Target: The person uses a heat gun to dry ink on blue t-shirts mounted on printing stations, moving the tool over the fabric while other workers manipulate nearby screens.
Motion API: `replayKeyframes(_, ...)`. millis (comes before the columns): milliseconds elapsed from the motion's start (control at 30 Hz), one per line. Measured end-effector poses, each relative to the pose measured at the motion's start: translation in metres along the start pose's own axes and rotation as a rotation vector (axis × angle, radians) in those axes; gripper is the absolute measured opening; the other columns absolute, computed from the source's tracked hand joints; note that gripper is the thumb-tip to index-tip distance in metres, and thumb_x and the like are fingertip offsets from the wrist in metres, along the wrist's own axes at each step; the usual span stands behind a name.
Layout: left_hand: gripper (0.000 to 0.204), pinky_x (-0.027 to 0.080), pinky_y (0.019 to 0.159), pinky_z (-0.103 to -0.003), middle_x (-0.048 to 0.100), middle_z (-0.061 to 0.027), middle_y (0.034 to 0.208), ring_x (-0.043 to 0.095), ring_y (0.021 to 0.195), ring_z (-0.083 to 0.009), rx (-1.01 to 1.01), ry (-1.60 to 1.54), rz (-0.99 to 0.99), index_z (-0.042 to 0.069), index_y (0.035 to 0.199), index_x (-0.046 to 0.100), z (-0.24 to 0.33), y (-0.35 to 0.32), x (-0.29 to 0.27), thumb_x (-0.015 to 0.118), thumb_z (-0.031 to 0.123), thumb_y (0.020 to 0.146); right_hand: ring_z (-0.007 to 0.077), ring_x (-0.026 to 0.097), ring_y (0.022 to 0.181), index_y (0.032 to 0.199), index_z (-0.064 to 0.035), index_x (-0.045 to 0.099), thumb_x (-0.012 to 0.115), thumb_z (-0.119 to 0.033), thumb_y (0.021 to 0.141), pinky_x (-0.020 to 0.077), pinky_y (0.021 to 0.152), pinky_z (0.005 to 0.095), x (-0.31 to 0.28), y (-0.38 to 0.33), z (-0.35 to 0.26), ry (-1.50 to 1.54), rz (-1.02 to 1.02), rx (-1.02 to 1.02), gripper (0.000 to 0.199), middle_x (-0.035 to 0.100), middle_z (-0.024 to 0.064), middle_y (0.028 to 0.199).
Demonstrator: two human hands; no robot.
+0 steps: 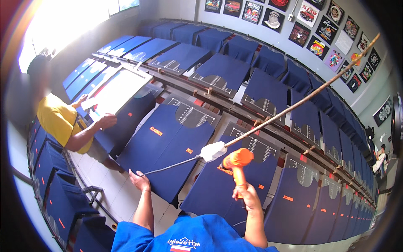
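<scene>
Right hand (247, 196): fist closed round the handle of an orange heat gun (237, 160), its head above the knuckles.
Left hand (140, 180): open, resting on a navy shirt (168, 140).
Wall: dark square prints (299, 34) in rows, upper right.

The heat gun (237, 164) in the right hand (247, 196) has a smooth orange plastic body with a slight sheen. The white plug block (213, 151) looks like glossy plastic, its grey cable (168, 167), near the left hand (140, 180), matt. The long stick (302, 100) is rough bare wood. The navy shirts (168, 143) on the long table are matt cloth with flat white and orange prints.
</scene>
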State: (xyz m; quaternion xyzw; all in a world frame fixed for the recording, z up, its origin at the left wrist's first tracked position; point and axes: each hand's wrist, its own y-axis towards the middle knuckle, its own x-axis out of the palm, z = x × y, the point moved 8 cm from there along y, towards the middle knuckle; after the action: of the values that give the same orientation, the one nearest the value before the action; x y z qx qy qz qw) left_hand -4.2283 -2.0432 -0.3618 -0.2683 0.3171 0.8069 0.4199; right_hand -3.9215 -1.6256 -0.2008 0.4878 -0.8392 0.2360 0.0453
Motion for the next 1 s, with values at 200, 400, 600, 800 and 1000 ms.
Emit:
replayKeyframes(200,0.052,0.042,0.099,-0.049,0.055,-0.0275,0.124,0.053,0.114,-0.0424,-0.046,0.039,-0.131,0.006,0.143,0.038,0.005,0.0,0.002,0.049,0.028,0.097,0.0161,0.062,0.067,0.128,0.0021,0.045,0.069,-0.023,0.09,0.0496,0.058,0.0275,0.015,-0.042,0.011,0.164,0.098,-0.069,0.052,0.059,0.0066,0.077)
replayKeyframes(400,0.046,0.042,0.1,-0.05,0.048,-0.0328,0.13,0.052,0.117,-0.0462,0.12,-0.012,-0.062,0.001,0.137,0.044,-0.004,0.064,-0.005,0.046,0.029,0.101,0.0165,0.062,0.069,0.129,0.0016,0.045,0.071,-0.026,0.089,0.0495,0.059,0.0287,0.104,-0.016,0.031,0.288,-0.05,0.043,0.055,0.059,0.0063,0.077)
replayKeyframes(600,0.043,0.038,0.106,-0.047,0.044,-0.0311,0.138,0.047,0.125,-0.0459,0.337,-0.028,0.064,-0.004,0.127,0.052,0.021,0.251,-0.024,0.039,0.03,0.104,0.0142,0.061,0.068,0.127,0.0009,0.047,0.071,-0.03,0.087,0.0484,0.059,0.0275,0.22,0.047,0.047,0.222,-0.207,0.124,0.056,0.06,0.0057,0.077)
replayKeyframes(800,0.042,0.044,0.096,-0.046,0.06,-0.0276,0.118,0.057,0.109,-0.0437,0.194,-0.084,-0.097,-0.006,0.118,0.058,0.02,0.425,-0.026,0.037,0.026,0.104,0.0151,0.063,0.066,0.128,0.0036,0.046,0.071,-0.031,0.088,0.0484,0.056,0.0268,0.322,0.128,0.056,0.198,-0.149,0.125,0.058,0.061,0.0067,0.079)
replayKeyframes(1000,0.04,0.047,0.087,-0.051,0.064,-0.0258,0.107,0.06,0.099,-0.0447,0.251,0.11,-0.16,0.0,0.11,0.058,-0.096,0.507,0.051,0.038,0.034,0.103,0.0159,0.064,0.066,0.126,0.003,0.048,0.07,-0.029,0.088,0.0485,0.057,0.0261,0.382,0.182,0.006,0.057,-0.083,0.141,0.054,0.062,0.0076,0.078)
